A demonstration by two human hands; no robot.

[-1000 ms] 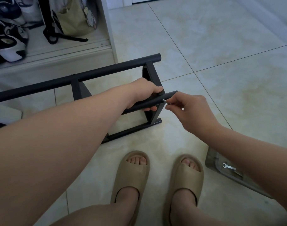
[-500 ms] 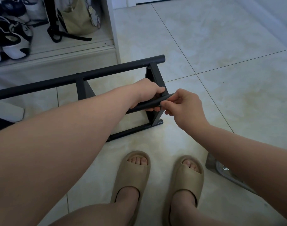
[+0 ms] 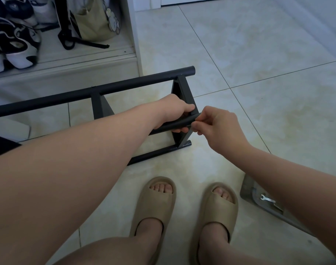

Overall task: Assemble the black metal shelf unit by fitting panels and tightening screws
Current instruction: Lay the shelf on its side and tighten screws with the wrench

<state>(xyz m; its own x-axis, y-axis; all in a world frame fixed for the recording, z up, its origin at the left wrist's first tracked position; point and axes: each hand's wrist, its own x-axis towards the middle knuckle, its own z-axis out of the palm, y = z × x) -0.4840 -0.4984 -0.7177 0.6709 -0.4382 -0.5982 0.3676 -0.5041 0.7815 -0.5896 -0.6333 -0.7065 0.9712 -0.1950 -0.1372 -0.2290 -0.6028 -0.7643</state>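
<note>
A: Hands first. What've you got?
B: Your L hand (image 3: 174, 109) wraps the near rail (image 3: 179, 123) of the black shelf frame (image 3: 125, 87), thumb on top and fingers curled under, right by the end panel (image 3: 182, 88). Your R hand (image 3: 218, 125) is bunched at that rail's tip, fingertips (image 3: 196, 124) touching it. Pinching sth small or just the rail end? Can't tell, your knuckles cover it.
A: Where's the frame?
B: On the floor just ahead of your feet, low rail (image 3: 159, 153) on the tiles. Your L forearm blocks most of the near rail, and the frame's left end runs out of shot.
A: Around it?
B: Tan slides (image 3: 155, 203) on your feet. Small wrench (image 3: 267, 199) on a grey tray (image 3: 246, 189) under your R arm, tray half hidden. Back left there's a white cabinet (image 3: 132, 44) w/ trainers (image 3: 20, 52) & a beige bag (image 3: 94, 23). Pale glossy tile floor (image 3: 259, 54), dim light.
</note>
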